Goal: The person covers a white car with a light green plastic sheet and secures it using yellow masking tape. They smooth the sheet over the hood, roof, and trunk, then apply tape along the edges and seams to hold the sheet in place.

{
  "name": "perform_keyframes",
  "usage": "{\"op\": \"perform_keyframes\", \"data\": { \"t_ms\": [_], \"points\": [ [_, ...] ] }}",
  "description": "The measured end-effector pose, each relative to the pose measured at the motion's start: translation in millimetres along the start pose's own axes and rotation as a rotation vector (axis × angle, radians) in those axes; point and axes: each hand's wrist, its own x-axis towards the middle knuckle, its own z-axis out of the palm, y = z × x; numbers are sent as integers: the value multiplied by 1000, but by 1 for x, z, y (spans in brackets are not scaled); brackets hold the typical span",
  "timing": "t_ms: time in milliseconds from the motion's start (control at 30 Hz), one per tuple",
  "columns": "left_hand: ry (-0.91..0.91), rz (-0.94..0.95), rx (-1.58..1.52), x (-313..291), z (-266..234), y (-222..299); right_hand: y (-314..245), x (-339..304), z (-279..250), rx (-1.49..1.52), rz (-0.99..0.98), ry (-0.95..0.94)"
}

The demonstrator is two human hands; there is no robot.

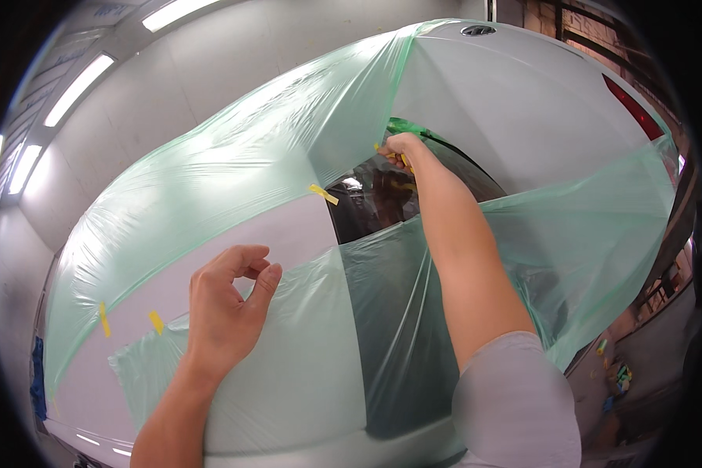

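Masking film (249, 148), upper green sheet | draped over pale car (507, 101); edge just left of right hand (398, 150), the nearer one; long axis lower left to upper right | right: fingers closed on yellow tape (405, 159) | left hand (228, 304): unladen, loosely curled over lower film sheet (304, 335), contact unclear | right fingertips, tape's full length: hidden

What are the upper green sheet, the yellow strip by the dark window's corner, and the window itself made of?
Upper green sheet: thin plastic film, glossy and translucent; fine creases and bright highlights show it.
Yellow strip: probably masking tape, fairly matte; paper or plastic backing can't be told.
Dark window: likely glass, perhaps tinted, smooth and glossy, judging by its clear reflections.
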Motion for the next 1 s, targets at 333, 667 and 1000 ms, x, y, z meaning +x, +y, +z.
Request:
{"op": "perform_keyframes", "data": {
  "t_ms": [333,667,1000],
  "points": [
    [-44,8,109,-1,2,-4,-16,26,17,-299,35,-34],
    [-64,-11,125,-1,4,-1,10,53,-1,-379,79,3],
    [12,61,195,-2,-7,-10,24,31,3,-521,137,180]
  ]
}}
